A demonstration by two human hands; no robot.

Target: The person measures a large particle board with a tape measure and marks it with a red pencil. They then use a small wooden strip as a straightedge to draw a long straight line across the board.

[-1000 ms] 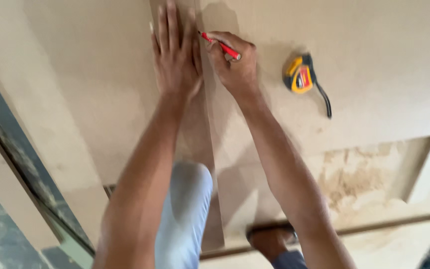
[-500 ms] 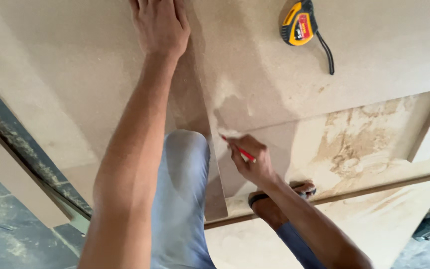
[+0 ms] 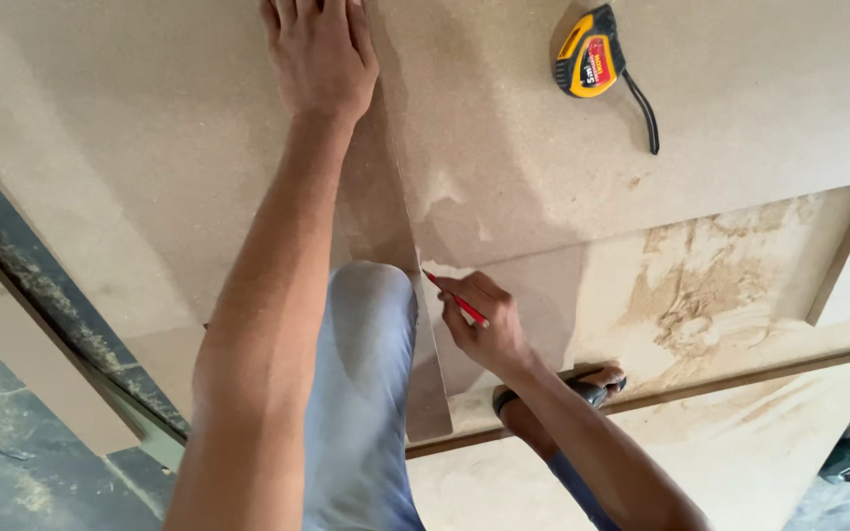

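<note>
- Illumination: bright, even, diffuse daylight; no glare.
- Shadows: soft, cast on the board [image 3: 150,147] beside the arms.
- Focus: sharp centrally; slight softness at edges.

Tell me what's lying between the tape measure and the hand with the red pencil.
In the head view, only bare board lies between the tape measure and the right hand holding the red pencil.

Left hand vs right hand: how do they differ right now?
The left hand lies flat, palm down, arm stretched far up the board; the right hand is curled close to the knee. The left holds nothing; the right grips a red pencil. Both are bare.
</note>
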